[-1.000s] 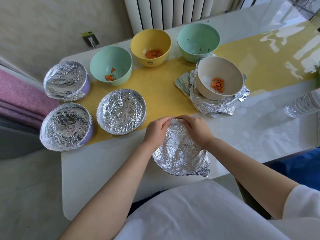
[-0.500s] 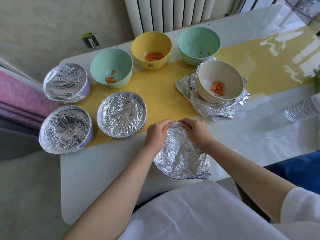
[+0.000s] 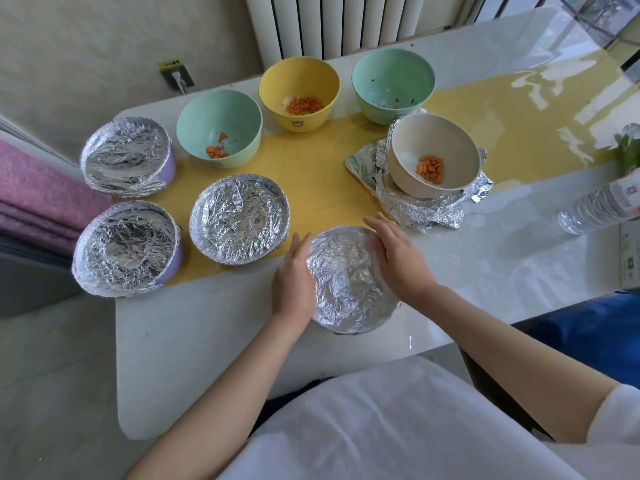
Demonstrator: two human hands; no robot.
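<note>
Foil bowl point(image 3: 349, 282): sits on the desk point(image 3: 207, 341) between the two hands, near the front edge, its top wrapped in crinkled foil.

Left hand point(image 3: 292, 275): fingers straight and together, palm flat against the left side of the foil bowl.

Right hand point(image 3: 398, 258): fingers straight, laid along the right side of the foil bowl. Neither hand grips it.

Writing and marks:
- Yellow bowl point(image 3: 299, 93), far beyond the hands: a small printed figure low on its front wall, too small to make out. It holds carrot dice point(image 3: 304, 105).
- Bottle point(image 3: 602, 202), well to the right of the right hand: lies on its side, and its white label has a square code. The text cannot be read.
- Socket point(image 3: 176, 76) on the wall, far beyond the left hand: yellow tag with dark characters, illegible.
- Printed sheet point(image 3: 630, 258) at the right edge: print too small to read.

Also present: covered bowls point(image 3: 239, 218) point(image 3: 126, 247) point(image 3: 126, 155) left of the left hand, and a beige bowl point(image 3: 434, 155) on loose foil point(image 3: 426, 211) just beyond the right hand.

Change: half a second ago both hands were curled over the far rim of the foil bowl, fingertips meeting. They have since parted and flattened onto its sides.
</note>
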